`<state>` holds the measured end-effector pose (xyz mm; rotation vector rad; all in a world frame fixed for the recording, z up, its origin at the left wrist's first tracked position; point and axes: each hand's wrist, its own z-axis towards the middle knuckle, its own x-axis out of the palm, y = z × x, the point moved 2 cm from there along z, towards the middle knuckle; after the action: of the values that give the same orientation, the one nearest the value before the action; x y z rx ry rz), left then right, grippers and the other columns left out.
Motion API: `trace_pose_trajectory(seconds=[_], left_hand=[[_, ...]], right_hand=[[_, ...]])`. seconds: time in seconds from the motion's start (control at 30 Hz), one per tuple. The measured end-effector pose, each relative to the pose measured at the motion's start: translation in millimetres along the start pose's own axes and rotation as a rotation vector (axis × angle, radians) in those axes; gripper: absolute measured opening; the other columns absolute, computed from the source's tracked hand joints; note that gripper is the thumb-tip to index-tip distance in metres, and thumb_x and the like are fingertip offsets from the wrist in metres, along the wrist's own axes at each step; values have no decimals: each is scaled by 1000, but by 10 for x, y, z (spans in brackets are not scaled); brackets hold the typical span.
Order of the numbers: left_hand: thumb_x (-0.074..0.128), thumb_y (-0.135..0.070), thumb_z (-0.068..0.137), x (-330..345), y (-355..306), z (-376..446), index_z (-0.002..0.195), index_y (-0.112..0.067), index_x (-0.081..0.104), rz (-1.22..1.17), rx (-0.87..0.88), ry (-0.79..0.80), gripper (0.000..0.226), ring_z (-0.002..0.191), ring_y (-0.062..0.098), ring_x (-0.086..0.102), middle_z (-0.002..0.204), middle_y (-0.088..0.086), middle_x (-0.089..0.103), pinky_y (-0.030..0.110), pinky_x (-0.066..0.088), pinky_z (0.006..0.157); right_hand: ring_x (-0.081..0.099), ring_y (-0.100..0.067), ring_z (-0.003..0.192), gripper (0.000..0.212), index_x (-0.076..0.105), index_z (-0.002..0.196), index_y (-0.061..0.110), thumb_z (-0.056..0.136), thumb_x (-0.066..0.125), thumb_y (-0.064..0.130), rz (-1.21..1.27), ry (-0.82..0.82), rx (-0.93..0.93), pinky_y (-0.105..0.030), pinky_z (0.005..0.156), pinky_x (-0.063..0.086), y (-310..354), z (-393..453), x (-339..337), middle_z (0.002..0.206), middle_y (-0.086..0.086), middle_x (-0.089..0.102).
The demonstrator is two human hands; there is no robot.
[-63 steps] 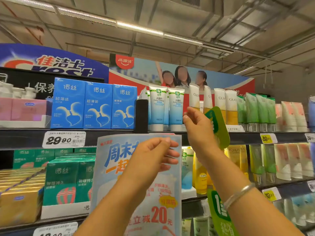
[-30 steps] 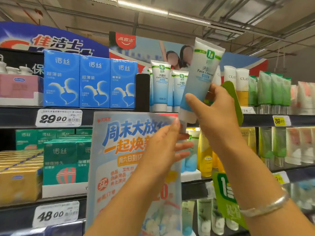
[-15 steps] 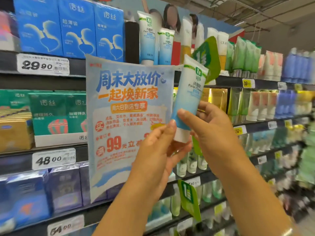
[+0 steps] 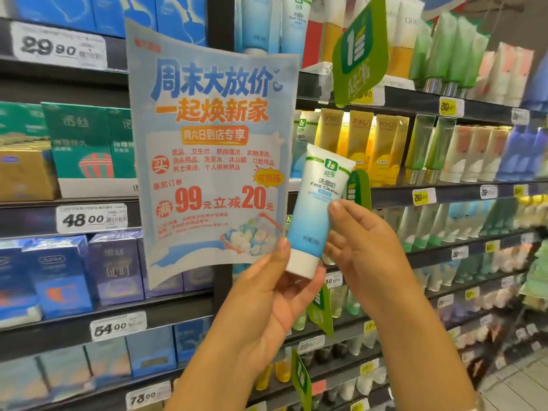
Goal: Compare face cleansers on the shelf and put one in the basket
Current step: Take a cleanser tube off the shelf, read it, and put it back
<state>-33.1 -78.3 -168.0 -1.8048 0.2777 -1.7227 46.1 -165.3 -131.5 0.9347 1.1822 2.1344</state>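
Both hands hold the tube (image 4: 315, 212) cap-down before the shelf (image 4: 444, 194), label toward the eyes (surely for reading it). The left hand (image 4: 267, 295) grasps the cap end, the right hand (image 4: 364, 250) steadies the side. No basket is in view.

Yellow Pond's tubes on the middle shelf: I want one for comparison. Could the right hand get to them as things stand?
Probably yes, once freed: the right hand grips the blue-and-white cleanser tube, but the yellow Pond's tubes stand unobstructed just above.
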Motion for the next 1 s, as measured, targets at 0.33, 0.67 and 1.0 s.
trace_pose_trajectory(seconds=[0.33, 0.67, 1.0], left_hand=[[65, -14, 66, -137, 328, -56, 80, 4, 75, -69, -71, -97, 25, 83, 31, 71, 101, 25, 69, 35, 59, 61], [64, -17, 68, -101, 450, -142, 86, -1, 76, -130, -41, -93, 27, 83, 30, 71, 104, 22, 69, 33, 60, 62], [64, -15, 69, -28, 520, -95, 92, 4, 72, -76, 75, -109, 30, 88, 26, 71, 102, 20, 71, 34, 59, 68]], right_hand=[[69, -16, 90, 27, 67, 99, 13, 76, 59, 26, 24, 55, 104, -24, 69, 56, -220, -77, -277, 98, -3, 73], [69, -13, 91, 31, 64, 104, 15, 75, 60, 23, 89, 152, 32, -24, 70, 56, -219, -137, -296, 97, 2, 74], [69, -8, 84, 32, 58, 97, 17, 67, 65, 26, 10, 55, 18, -20, 67, 55, -151, -129, -353, 87, 6, 72]])
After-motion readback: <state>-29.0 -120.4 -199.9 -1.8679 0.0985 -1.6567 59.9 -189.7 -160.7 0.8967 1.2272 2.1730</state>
